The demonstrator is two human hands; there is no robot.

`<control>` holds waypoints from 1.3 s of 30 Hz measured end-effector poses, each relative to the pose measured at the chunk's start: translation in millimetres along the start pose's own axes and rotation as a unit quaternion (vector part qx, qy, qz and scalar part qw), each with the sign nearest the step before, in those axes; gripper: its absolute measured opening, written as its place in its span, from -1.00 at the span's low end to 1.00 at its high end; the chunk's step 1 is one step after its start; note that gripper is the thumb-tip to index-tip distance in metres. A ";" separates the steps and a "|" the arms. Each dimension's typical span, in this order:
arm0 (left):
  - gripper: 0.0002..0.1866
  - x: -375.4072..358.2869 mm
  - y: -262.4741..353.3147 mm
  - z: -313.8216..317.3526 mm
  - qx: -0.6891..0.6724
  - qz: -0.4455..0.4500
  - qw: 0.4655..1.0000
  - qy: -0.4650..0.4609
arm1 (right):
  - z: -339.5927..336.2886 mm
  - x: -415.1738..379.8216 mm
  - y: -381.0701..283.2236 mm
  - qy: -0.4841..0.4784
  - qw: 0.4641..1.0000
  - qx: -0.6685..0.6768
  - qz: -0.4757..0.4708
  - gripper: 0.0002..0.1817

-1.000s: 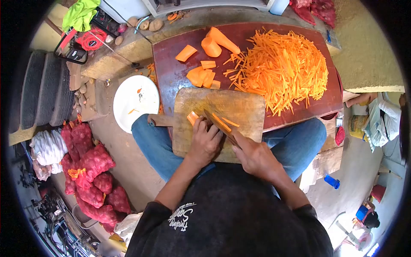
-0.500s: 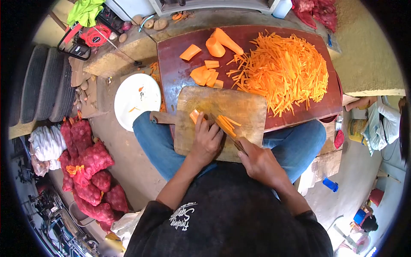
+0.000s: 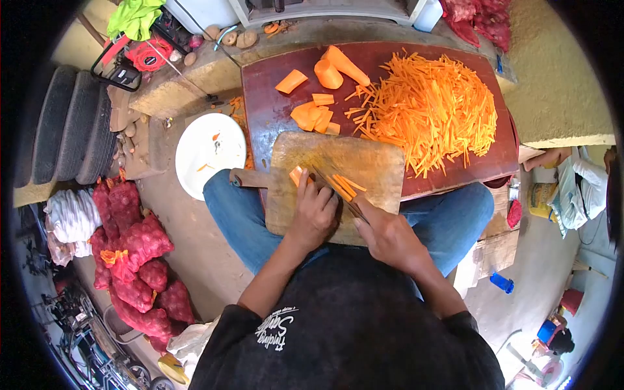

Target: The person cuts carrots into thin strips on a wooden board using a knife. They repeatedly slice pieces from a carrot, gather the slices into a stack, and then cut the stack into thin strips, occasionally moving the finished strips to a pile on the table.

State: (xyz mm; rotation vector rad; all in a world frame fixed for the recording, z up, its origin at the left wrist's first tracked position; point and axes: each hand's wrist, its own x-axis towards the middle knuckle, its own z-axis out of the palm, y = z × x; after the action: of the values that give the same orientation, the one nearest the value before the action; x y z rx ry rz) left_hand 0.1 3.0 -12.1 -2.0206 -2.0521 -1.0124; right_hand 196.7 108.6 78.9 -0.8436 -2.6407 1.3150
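A wooden cutting board rests across my lap against the edge of the red table. My left hand is closed on a piece of carrot, holding it down on the board. In my right hand is a knife, its handle mostly covered by my fingers. The blade lies slanted beside my left fingertips. Several cut carrot sticks lie along the blade's right side. Beyond the board, carrot slices and larger peeled carrot chunks sit on the table, left of a big heap of carrot sticks.
The red table stands in front of me. A white basin with scraps is on the floor to the left. Red net sacks and stacked tyres line the left side. A blue object lies on the floor at right.
My right hand and the knife have shifted slightly toward the left. The left hand keeps its hold on the carrot piece, and the camera view has moved a little.
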 end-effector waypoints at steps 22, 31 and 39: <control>-0.70 -2.1 5.2 -2.8 0.009 -0.030 0.999 0.010 | 6.4 -0.6 1.9 0.011 0.999 -0.012 -0.028 -0.48; -0.72 -3.9 5.2 -4.1 0.013 -0.034 0.999 0.013 | 1.3 -12.0 -5.5 0.025 0.999 -0.011 -0.021 -0.47; -0.71 -4.2 1.8 1.3 0.014 -0.023 0.999 0.025 | 6.0 3.2 1.7 0.038 0.998 -0.023 -0.038 -0.54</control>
State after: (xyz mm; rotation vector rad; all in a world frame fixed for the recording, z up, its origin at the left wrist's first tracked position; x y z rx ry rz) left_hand 2.7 -0.1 -14.4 -1.9230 -2.0855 -1.0237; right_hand 192.9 106.7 73.3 -0.7737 -2.6250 1.1851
